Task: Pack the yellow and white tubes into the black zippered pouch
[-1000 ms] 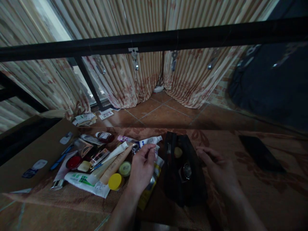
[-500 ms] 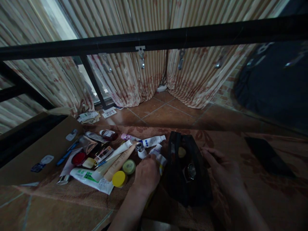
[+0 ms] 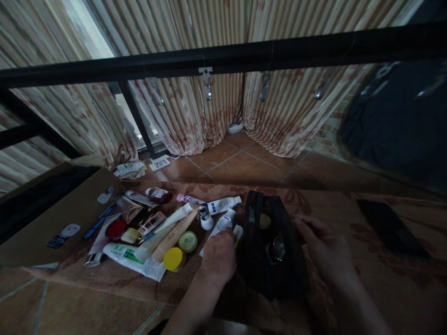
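An open black pouch (image 3: 275,272) lies on a patterned mat (image 3: 349,288), with a round shiny thing (image 3: 278,249) and a small yellowish thing (image 3: 264,221) inside. My right hand (image 3: 328,251) rests at the pouch's right rim, fingers curled on the edge. My left hand (image 3: 219,256) lies knuckles up just left of the pouch, fingers bent down over a white tube (image 3: 223,224) and a small item by the pouch; what they grip is hidden. Left of it lie several tubes, jars and a yellow cap (image 3: 173,258).
A black metal rail (image 3: 223,58) crosses overhead, with striped curtains (image 3: 195,111) behind. A brown cardboard box (image 3: 59,218) stands at the left. A dark phone (image 3: 391,221) lies on the mat at the right, and a dark bag (image 3: 401,125) hangs beyond it.
My left hand has dropped from holding a small white item above the pile to lying low beside the pouch. The right hand has stayed at the pouch's rim.
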A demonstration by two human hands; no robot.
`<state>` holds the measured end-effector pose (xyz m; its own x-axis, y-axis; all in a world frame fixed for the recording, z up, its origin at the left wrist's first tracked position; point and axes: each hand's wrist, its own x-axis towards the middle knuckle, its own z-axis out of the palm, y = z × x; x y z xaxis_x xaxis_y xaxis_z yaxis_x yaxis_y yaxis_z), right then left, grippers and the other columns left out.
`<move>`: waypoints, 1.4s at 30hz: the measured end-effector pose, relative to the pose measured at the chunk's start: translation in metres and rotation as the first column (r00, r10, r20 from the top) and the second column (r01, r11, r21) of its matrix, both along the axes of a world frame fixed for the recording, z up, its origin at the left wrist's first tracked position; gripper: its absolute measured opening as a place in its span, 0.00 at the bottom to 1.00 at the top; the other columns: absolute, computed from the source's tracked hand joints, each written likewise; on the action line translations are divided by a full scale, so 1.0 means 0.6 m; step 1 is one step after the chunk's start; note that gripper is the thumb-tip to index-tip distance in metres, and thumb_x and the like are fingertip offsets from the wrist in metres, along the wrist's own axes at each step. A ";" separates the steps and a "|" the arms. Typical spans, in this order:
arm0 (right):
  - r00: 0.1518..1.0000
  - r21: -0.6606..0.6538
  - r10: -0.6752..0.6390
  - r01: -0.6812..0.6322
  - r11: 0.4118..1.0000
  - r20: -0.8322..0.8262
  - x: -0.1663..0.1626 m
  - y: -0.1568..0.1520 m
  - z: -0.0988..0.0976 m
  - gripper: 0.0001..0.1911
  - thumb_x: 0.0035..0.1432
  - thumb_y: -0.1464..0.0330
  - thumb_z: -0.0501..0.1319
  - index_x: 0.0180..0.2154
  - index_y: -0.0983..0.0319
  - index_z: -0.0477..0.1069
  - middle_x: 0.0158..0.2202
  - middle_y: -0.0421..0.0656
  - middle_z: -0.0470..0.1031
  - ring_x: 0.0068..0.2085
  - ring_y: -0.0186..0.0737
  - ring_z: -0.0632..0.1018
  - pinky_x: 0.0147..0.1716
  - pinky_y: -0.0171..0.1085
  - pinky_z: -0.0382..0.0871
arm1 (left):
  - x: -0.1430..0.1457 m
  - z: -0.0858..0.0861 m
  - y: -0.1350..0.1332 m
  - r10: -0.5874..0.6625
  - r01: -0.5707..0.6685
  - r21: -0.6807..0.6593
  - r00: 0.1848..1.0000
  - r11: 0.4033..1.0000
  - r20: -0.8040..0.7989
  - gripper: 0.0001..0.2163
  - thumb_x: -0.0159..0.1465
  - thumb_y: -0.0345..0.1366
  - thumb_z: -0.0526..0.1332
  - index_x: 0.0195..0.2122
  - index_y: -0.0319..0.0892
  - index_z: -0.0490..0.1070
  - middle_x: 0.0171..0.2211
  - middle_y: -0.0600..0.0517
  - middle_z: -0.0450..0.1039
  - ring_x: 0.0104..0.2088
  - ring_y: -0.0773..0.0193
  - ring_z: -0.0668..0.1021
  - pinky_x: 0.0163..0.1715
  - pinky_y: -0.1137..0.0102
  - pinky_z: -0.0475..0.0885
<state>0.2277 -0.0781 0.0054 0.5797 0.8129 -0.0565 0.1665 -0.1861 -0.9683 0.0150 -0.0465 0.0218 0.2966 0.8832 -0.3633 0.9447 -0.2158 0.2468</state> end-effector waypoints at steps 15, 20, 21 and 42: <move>1.000 -0.030 0.010 -0.009 1.000 0.004 0.001 -0.002 -0.002 0.18 0.50 0.54 0.66 0.37 0.60 0.79 0.36 0.45 0.82 0.37 0.46 0.81 0.38 0.41 0.75 | -0.014 -0.004 0.014 0.141 -0.149 0.045 0.978 0.988 0.155 0.18 0.62 0.28 0.52 0.53 0.39 0.67 0.41 0.39 0.80 0.45 0.46 0.81 0.42 0.59 0.73; 0.999 -0.025 0.011 -0.010 1.000 0.035 0.004 -0.001 -0.008 0.18 0.50 0.53 0.66 0.37 0.60 0.79 0.38 0.45 0.83 0.40 0.48 0.81 0.41 0.44 0.75 | -0.014 -0.002 0.015 0.170 -0.182 0.044 0.965 0.982 0.198 0.18 0.63 0.28 0.51 0.53 0.40 0.68 0.42 0.41 0.80 0.46 0.47 0.81 0.43 0.60 0.72; 0.999 -0.028 0.014 -0.013 1.000 0.035 0.003 0.000 -0.008 0.19 0.50 0.53 0.66 0.37 0.60 0.79 0.38 0.46 0.83 0.40 0.49 0.82 0.41 0.44 0.75 | -0.014 -0.002 0.015 0.177 -0.190 0.042 0.963 0.981 0.203 0.18 0.63 0.29 0.51 0.53 0.40 0.68 0.42 0.41 0.80 0.46 0.47 0.81 0.43 0.60 0.72; 1.000 -0.015 0.022 -0.022 1.000 -0.001 0.007 -0.001 -0.017 0.20 0.49 0.52 0.67 0.38 0.59 0.79 0.39 0.45 0.82 0.42 0.48 0.81 0.44 0.44 0.72 | -0.012 -0.014 0.014 0.182 -0.199 0.078 0.967 0.977 0.179 0.18 0.64 0.32 0.52 0.55 0.41 0.67 0.41 0.40 0.80 0.45 0.47 0.81 0.43 0.59 0.73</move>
